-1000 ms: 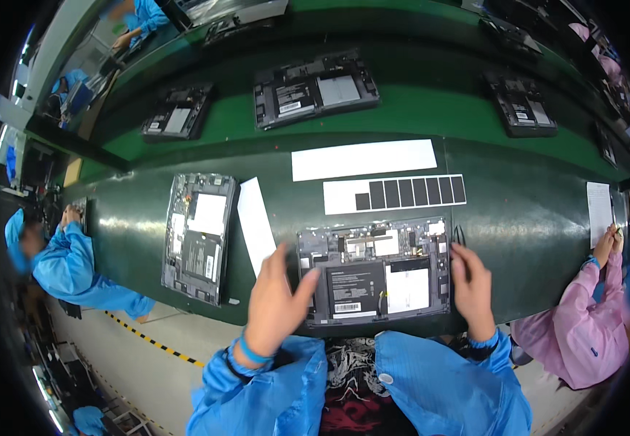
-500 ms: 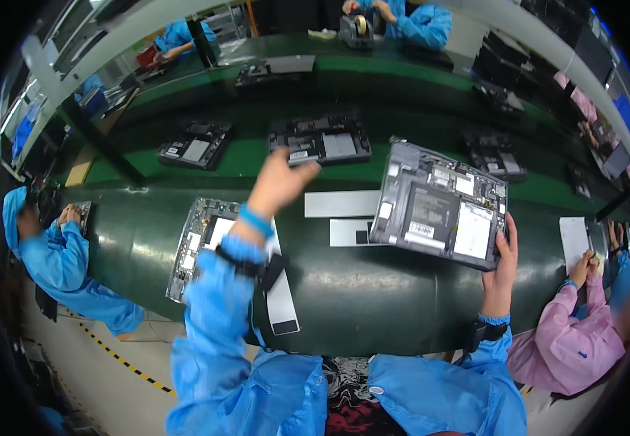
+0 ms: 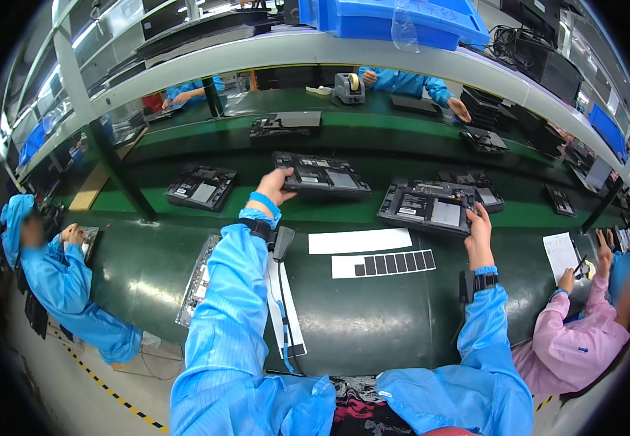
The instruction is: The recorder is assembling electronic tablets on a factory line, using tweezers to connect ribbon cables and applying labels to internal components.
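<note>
My left hand (image 3: pixel 274 187) grips the left end of an open laptop base (image 3: pixel 320 174), which tilts slightly with its circuit board and battery exposed. To the right, my right hand (image 3: pixel 479 229) holds the right edge of a second open laptop base (image 3: pixel 424 206). This one is over the green conveyor belt, overlapping another laptop base (image 3: pixel 489 196) behind it; whether they touch I cannot tell. Partly hidden by my left sleeve, a further laptop base (image 3: pixel 200 280) lies on the bench.
A white strip (image 3: pixel 358 241) and a strip with black rectangles (image 3: pixel 348 267) lie on the bench (image 3: pixel 366 320). More laptop bases (image 3: pixel 201 188) sit on the belt. A metal shelf with a blue bin (image 3: pixel 395 25) spans above. Co-workers (image 3: pixel 61 269) sit at both sides and across.
My right hand has moved its laptop base forward, from above the bench to over the belt. My left hand has closed on another base and tilted it. The view has tilted upward.
</note>
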Demonstrator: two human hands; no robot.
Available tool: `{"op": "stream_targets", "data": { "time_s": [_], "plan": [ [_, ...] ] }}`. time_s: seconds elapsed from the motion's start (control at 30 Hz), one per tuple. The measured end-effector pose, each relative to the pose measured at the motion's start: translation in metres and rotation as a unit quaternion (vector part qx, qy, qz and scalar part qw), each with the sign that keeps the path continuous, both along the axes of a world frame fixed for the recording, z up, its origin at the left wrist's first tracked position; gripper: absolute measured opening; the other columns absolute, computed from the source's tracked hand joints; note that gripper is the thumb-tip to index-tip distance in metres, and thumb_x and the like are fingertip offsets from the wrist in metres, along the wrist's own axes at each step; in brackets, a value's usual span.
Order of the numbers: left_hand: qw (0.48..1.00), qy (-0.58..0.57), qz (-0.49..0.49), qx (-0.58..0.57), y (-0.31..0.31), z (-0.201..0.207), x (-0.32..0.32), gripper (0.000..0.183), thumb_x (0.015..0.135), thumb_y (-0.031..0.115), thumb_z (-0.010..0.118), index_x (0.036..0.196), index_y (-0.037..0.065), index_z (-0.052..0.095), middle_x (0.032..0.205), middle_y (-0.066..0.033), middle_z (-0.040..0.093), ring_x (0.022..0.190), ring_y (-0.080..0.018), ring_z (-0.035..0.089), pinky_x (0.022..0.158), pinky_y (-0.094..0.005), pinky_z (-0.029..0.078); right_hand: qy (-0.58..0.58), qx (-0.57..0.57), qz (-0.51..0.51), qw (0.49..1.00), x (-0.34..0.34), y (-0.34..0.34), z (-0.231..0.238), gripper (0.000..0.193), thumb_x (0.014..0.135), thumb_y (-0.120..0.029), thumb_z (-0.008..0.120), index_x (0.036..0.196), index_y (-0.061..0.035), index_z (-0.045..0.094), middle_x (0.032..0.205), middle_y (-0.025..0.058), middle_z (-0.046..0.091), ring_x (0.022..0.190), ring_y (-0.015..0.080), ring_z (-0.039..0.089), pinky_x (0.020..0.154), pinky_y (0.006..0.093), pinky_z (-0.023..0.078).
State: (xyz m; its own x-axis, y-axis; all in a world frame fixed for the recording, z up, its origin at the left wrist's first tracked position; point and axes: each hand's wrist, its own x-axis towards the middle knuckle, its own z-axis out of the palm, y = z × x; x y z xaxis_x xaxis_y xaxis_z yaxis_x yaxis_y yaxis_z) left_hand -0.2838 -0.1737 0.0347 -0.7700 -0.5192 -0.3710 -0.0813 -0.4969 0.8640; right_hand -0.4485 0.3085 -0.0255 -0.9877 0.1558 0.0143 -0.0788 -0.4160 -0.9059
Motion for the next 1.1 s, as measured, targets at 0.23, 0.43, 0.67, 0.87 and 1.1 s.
{"op": "stream_targets", "data": {
  "time_s": [0.23,0.43,0.67,0.87,1.1],
  "plan": [
    [0.987,0.084,0.003,-0.139,0.006,0.089,0.118,0.030,0.085,0.026,0.068,0.105,0.005,0.062,0.101,-0.0096,0.066,0.097,-0.0242,0.061,0.086,-0.0518,0.046,-0.010,0.145,0.151,0.978,-0.022,-0.147,0.013,0.058,0.087,-0.020,0.067,0.136,-0.0008,0.042,0.122,0.0115,0.056,0.105,0.0211,0.055,0.091,0.0348,0.044],
    [0.976,0.193,-0.003,-0.097,0.083,0.107,0.219,0.033,0.092,0.017,0.061,0.115,-0.006,0.055,0.102,-0.0131,0.067,0.085,-0.0178,0.068,0.075,-0.0307,0.056,0.023,0.197,0.292,0.936,0.003,-0.210,0.038,0.054,0.092,-0.033,0.061,0.131,-0.0003,0.045,0.126,0.0152,0.055,0.115,0.0274,0.053,0.096,0.0376,0.041],
    [0.995,0.046,-0.086,-0.028,0.177,-0.003,0.292,0.049,0.087,0.008,0.066,0.130,-0.004,0.045,0.118,-0.0090,0.058,0.104,-0.0152,0.057,0.090,-0.0309,0.048,-0.005,-0.009,0.462,0.887,0.173,-0.071,0.036,0.050,0.098,-0.030,0.048,0.140,-0.0060,0.036,0.150,0.0145,0.033,0.132,0.0271,0.040,0.105,0.0387,0.038],
    [0.908,-0.014,-0.291,-0.302,0.213,-0.062,0.268,0.051,0.089,0.023,0.065,0.123,-0.009,0.045,0.102,-0.0221,0.065,0.094,-0.0295,0.066,0.082,-0.0344,0.050,-0.036,0.047,0.261,0.964,0.248,-0.003,-0.023,0.054,0.089,0.007,0.047,0.140,-0.0013,0.034,0.151,0.0176,0.031,0.139,0.0258,0.031,0.113,0.0352,0.028],
    [0.698,-0.205,-0.287,-0.624,0.207,-0.035,0.240,0.059,0.082,0.051,0.066,0.062,-0.004,0.059,0.058,-0.0255,0.059,0.057,-0.0428,0.062,0.054,-0.0466,0.051,0.063,0.227,0.232,0.944,0.220,-0.015,-0.030,0.043,0.090,0.007,0.048,0.133,0.0005,0.042,0.146,0.0180,0.040,0.137,0.0238,0.036,0.109,0.0321,0.033]
  ]
}}
